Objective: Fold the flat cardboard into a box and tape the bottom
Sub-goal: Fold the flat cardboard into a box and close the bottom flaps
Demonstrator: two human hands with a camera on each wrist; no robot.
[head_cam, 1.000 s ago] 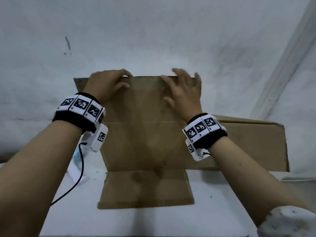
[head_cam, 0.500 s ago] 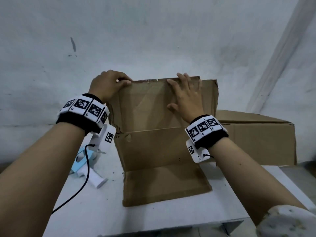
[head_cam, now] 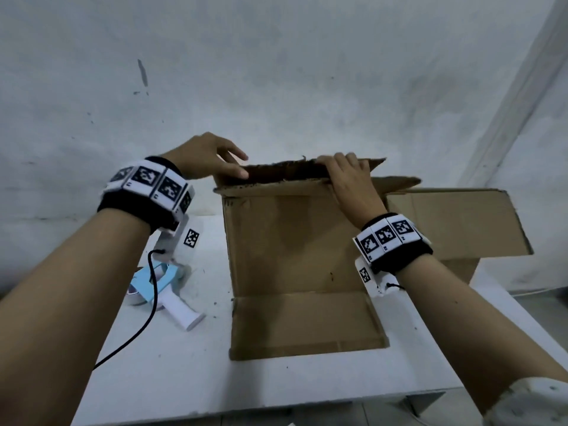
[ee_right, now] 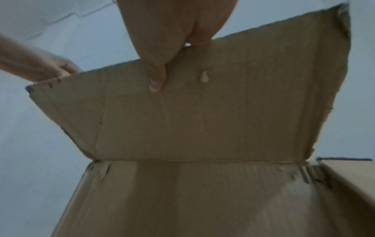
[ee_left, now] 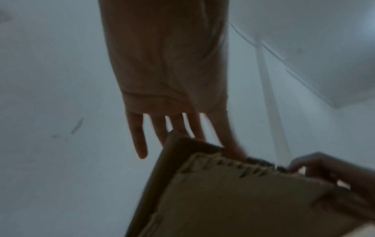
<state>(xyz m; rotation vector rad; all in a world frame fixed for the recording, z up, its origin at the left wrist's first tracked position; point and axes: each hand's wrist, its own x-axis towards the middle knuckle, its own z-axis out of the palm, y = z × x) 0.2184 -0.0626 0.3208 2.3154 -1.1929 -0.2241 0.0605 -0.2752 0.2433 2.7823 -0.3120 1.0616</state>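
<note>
The cardboard (head_cam: 289,241) is plain brown, darker along its torn top edge at twelve o'clock. The desk (head_cam: 184,364) is white and speckled. At nine o'clock lies a pale blue and white tape dispenser (head_cam: 166,290). Both wristbands (head_cam: 390,238) are black with black-and-white square markers.

Seen from the wrist, looking along the left hand (ee_left: 168,77), palm side, reaching down from 12 o'clock toward the middle of the frame. Fingers (ee_left: 140,141) straight and slightly spread, the little finger hanging free at about 8 o'clock of centre, the others meeting the top edge of the brown cardboard (ee_left: 233,205). Fills the lower right, from 5 to 7 o'clock, with a raw corrugated edge running toward 3 o'clock. At 4 o'clock, the right hand (ee_left: 328,170), fingers curled over that same edge; blurred and dim. Behind, a pale wall (ee_left: 50,80) with a dark smear at 9 o'clock and a white vertical strip (ee_left: 270,96) at 2 o'clock.
</note>
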